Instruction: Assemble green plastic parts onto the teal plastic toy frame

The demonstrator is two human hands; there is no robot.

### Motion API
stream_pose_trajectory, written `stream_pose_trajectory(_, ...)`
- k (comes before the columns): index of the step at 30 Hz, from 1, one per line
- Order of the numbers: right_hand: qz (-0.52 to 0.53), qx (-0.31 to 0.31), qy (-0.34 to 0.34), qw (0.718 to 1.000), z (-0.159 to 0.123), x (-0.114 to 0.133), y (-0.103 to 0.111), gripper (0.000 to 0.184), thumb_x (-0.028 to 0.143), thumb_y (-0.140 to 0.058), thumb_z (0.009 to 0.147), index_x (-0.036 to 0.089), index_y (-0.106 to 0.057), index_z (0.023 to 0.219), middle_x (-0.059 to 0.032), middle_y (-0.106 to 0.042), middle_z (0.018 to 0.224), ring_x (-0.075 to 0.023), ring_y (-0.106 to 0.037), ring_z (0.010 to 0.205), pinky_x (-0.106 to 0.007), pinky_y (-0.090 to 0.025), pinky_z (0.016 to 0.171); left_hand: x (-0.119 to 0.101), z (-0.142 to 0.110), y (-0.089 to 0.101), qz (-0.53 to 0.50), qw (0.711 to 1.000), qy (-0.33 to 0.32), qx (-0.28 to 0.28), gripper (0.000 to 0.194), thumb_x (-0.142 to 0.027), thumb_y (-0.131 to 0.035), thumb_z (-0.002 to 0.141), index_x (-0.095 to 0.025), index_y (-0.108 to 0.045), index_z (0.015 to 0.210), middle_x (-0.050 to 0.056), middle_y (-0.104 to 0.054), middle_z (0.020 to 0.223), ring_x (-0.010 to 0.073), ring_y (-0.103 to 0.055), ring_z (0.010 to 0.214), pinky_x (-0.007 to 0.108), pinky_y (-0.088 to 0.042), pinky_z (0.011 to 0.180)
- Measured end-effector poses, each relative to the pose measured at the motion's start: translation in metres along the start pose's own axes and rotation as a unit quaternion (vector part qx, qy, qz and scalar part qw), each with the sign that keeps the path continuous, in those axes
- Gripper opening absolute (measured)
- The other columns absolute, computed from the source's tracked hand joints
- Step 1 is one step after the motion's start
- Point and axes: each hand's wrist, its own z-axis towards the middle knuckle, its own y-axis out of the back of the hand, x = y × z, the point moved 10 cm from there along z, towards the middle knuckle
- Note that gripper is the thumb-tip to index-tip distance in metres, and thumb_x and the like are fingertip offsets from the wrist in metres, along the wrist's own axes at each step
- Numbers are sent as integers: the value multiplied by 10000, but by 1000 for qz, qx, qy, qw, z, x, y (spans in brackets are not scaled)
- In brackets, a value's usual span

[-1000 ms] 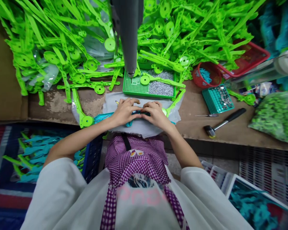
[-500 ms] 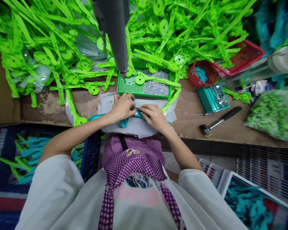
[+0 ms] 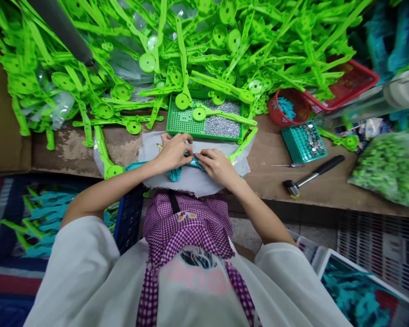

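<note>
My left hand [image 3: 173, 151] and my right hand [image 3: 216, 165] meet over a white cloth [image 3: 194, 179] at the near edge of the wooden bench. Both are closed on a teal plastic part [image 3: 176, 172] that lies on the cloth; its ends stick out below my left hand and toward the left. Just beyond my hands stands a green tray [image 3: 186, 121] holding small silvery screws [image 3: 222, 125]. A bright green plastic arm with a round disc [image 3: 204, 112] lies across that tray.
A big heap of green plastic arms [image 3: 225, 50] fills the back of the bench. At the right are a small red basket [image 3: 286, 106], a teal tray of metal bits [image 3: 303, 141], a hammer [image 3: 310, 175] and a bag of green pieces [image 3: 388, 168]. A grey pole [image 3: 63, 29] hangs upper left. A crate of teal parts [image 3: 37, 218] stands below left.
The view swung, so the grey pole shifted from centre to upper left. My hands stay on the teal part; the fingers drew closer together.
</note>
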Motion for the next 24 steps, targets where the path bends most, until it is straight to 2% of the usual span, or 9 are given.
stream_pose_trajectory(3,-33,0,7,999,0,3,-1,437,366,-347,1059,205,-663,1315,-136,-688,1223,-268,-586,1049,-434,-492,876,5,-5,0,-18,999,29,-8,122,-292,-701,871,-207,-766,813,79,-637,1248,302,-557,1124,486,-300,933)
stream_pose_trajectory(8,-16,-16,11,1000,-2,4,5,418,376,-361,1060,192,-684,1252,-128,-700,1165,-247,-584,1017,-393,-484,872,18,-2,-6,-57,995,85,-10,88,-257,-687,857,-196,-750,843,59,-678,1182,278,-618,1077,469,-341,936)
stream_pose_trajectory(11,-46,8,22,999,1,9,5,408,343,-356,1063,170,-677,1245,-137,-696,1165,-247,-576,1016,-380,-450,835,21,7,-9,-78,995,64,21,83,-246,-686,844,-188,-745,831,61,-685,1152,245,-645,1003,419,-393,901)
stream_pose_trajectory(13,-94,37,36,994,5,15,4,387,336,-359,1061,180,-680,1213,-129,-696,1132,-251,-564,995,-382,-406,794,20,3,-5,-88,995,30,25,98,-266,-689,863,-195,-750,893,67,-682,1182,238,-647,1018,396,-415,897)
stream_pose_trajectory(15,-139,63,48,987,10,21,5,362,332,-368,1058,186,-681,1166,-121,-692,1089,-253,-550,972,-383,-361,763,18,-18,7,-76,997,11,-21,152,-307,-689,896,-218,-747,1005,72,-667,1259,254,-630,1107,413,-402,949)
stream_pose_trajectory(17,-168,81,56,981,14,25,5,337,319,-380,1053,183,-679,1132,-116,-685,1075,-250,-541,965,-382,-333,752,16,-54,21,-44,994,17,-103,186,-348,-674,929,-250,-738,1073,72,-654,1318,277,-589,1213,450,-361,1009)
stream_pose_trajectory(18,-176,87,58,979,15,27,5,327,314,-387,1051,181,-678,1122,-114,-682,1077,-248,-539,965,-382,-326,752,15,-75,25,-31,988,32,-148,159,-354,-660,944,-258,-744,1037,67,-674,1288,275,-594,1205,456,-351,1014)
stream_pose_trajectory(21,-178,81,51,979,14,27,2,329,308,-380,1053,182,-681,1097,-115,-680,1064,-251,-533,966,-385,-323,768,6,-131,22,-20,965,77,-249,149,-359,-641,965,-268,-756,934,49,-736,1143,246,-646,1084,445,-353,977)
stream_pose_trajectory(24,-174,45,35,983,10,27,0,343,284,-358,1056,180,-680,1110,-135,-681,1127,-267,-531,1014,-391,-331,794,-1,-148,11,-12,946,117,-301,157,-369,-648,964,-277,-767,920,37,-762,1036,237,-658,998,454,-342,953)
